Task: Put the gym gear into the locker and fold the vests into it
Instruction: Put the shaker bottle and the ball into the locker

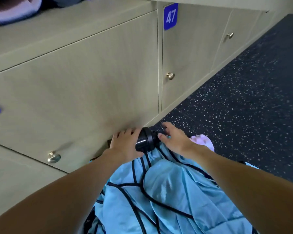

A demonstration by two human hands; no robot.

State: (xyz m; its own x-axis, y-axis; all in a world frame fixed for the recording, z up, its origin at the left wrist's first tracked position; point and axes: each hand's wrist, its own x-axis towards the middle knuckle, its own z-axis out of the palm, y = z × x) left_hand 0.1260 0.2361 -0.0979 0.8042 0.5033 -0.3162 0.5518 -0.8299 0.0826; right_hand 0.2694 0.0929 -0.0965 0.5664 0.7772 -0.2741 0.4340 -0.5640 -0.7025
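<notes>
Against the lockers (pixel 74 81), left hand (pixel 123 147) grips a black bottle (pixel 145 141) lying flat, cap pointing toward the wide-spread right hand (pixel 174 137).

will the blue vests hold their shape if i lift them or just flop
Likely floppy: the blue vests lie crumpled in soft folds. Probably light and a bit slippery, given the thin, shiny fabric.

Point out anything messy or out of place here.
The light blue mesh vests with black trim lie crumpled in an unfolded heap on the speckled dark floor. A glossy black bottle lies on its side at their edge, by the beige lockers.
</notes>
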